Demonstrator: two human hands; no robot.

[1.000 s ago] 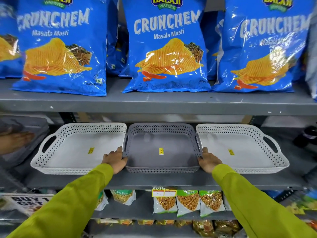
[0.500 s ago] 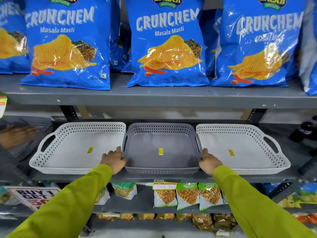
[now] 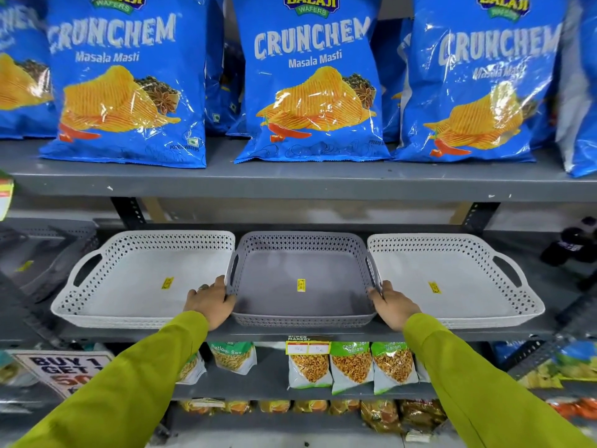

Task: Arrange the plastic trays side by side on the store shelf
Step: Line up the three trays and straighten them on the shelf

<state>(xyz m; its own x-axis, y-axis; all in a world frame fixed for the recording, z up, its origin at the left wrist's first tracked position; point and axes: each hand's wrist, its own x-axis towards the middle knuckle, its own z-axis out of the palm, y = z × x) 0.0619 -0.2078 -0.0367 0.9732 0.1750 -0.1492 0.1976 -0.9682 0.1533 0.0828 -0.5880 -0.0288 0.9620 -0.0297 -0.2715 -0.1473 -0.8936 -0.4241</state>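
Three perforated plastic trays sit in a row on the grey middle shelf point(image 3: 300, 334): a white tray point(image 3: 129, 286) on the left, a grey tray point(image 3: 300, 305) in the middle, another white tray point(image 3: 458, 292) on the right. Each has a small yellow sticker inside. My left hand point(image 3: 210, 300) grips the grey tray's left handle edge, between it and the left white tray. My right hand point(image 3: 392, 305) grips the grey tray's right edge, against the right white tray. Both sleeves are yellow-green.
Blue chip bags point(image 3: 310, 79) stand on the shelf above, close over the trays. Snack packets point(image 3: 352, 367) fill the lower shelf. A darker tray stack point(image 3: 42, 253) lies at far left, a dark object point(image 3: 575, 244) at far right, a promo sign point(image 3: 61, 370) below left.
The view has shifted slightly downward and left; my hands stay on the grey tray's sides and the trays have barely moved.
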